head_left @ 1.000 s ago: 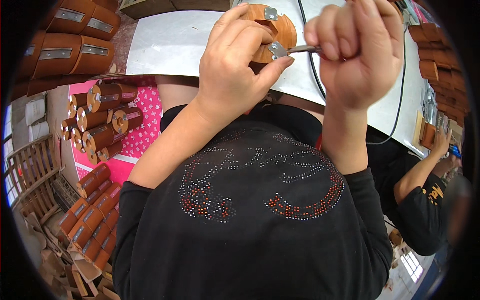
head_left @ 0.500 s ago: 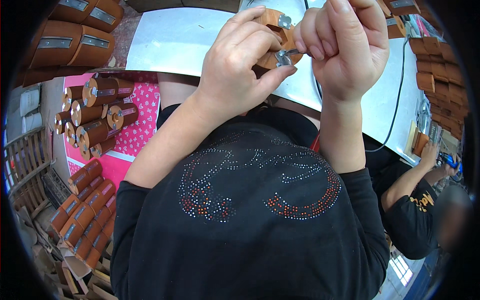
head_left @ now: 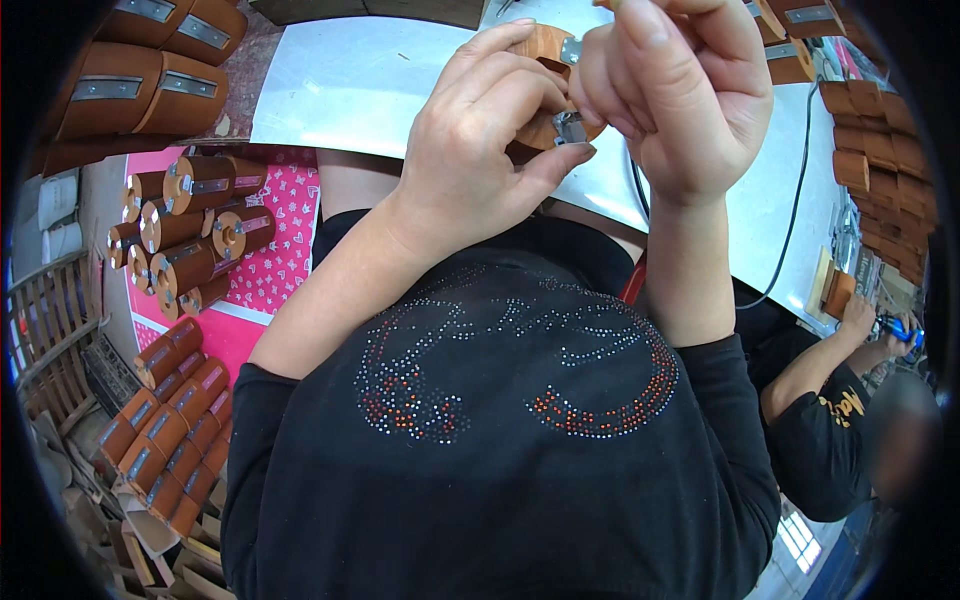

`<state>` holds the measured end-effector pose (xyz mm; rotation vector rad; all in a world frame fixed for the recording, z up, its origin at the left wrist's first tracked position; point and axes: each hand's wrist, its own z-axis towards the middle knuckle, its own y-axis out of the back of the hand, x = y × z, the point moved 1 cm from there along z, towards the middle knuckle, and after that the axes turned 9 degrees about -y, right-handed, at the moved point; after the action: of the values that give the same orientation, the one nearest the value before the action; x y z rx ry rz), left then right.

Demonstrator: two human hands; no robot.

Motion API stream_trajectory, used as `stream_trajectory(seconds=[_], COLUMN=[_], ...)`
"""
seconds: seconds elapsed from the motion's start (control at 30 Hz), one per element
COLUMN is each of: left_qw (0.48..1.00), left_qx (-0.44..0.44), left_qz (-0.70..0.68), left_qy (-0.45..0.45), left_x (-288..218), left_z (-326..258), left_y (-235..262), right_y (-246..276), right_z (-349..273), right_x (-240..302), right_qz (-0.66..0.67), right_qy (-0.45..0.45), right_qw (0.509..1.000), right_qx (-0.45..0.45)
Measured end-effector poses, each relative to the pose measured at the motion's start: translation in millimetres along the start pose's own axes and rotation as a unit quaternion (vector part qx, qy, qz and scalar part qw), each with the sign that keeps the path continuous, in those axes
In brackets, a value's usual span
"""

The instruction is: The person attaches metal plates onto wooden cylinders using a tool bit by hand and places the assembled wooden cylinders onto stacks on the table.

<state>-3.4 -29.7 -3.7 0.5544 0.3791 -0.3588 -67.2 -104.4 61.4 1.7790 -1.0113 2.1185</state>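
Note:
My left hand (head_left: 490, 130) is wrapped round a round brown wooden piece (head_left: 543, 42) at the top middle, over the white tabletop (head_left: 340, 85). Its thumb presses beside a small shiny metal fitting (head_left: 570, 128) on the near side of the wood. A second small metal plate (head_left: 571, 50) shows on the far side, partly covered by fingers. My right hand (head_left: 680, 110) is closed just right of the wood, its fingertips close to the fitting. Whatever this hand grips is hidden behind its fingers.
Brown wooden cylinders with metal strips (head_left: 195, 185) lie on a pink patterned cloth (head_left: 285, 215) at left; more stacks (head_left: 175, 430) stand below, and others (head_left: 880, 150) at far right. A black cable (head_left: 803, 180) crosses the table. At right a co-worker (head_left: 815, 400) holds a blue tool (head_left: 903, 332).
My right hand has shifted slightly left, over the wooden piece. The thin dark shaft that showed between its fingers and the metal fitting is now hidden. My left hand keeps its hold.

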Motion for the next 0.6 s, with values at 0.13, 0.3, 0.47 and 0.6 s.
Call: stream_trajectory(seconds=[0.13,0.3,0.47,0.6], left_qw=[0.997,0.993,0.989,0.990], left_qx=[-0.059,-0.103,-0.135,-0.127], left_qz=[-0.023,-0.021,-0.009,0.012], left_qy=[0.033,0.058,0.053,0.055], left_x=[-6,-7,-9,-8], left_z=[2,-2,-2,-1], left_y=[2,-10,-10,-10], right_y=[13,-3,-4,-19], right_z=[17,-2,-6,-11], right_x=[-2,4,15,17], right_qz=[0.028,-0.062,-0.222,-0.199], right_qy=[0.002,-0.061,0.029,0.028], right_qw=[0.992,0.996,0.971,0.964], right_qx=[0.126,0.017,-0.079,-0.171])
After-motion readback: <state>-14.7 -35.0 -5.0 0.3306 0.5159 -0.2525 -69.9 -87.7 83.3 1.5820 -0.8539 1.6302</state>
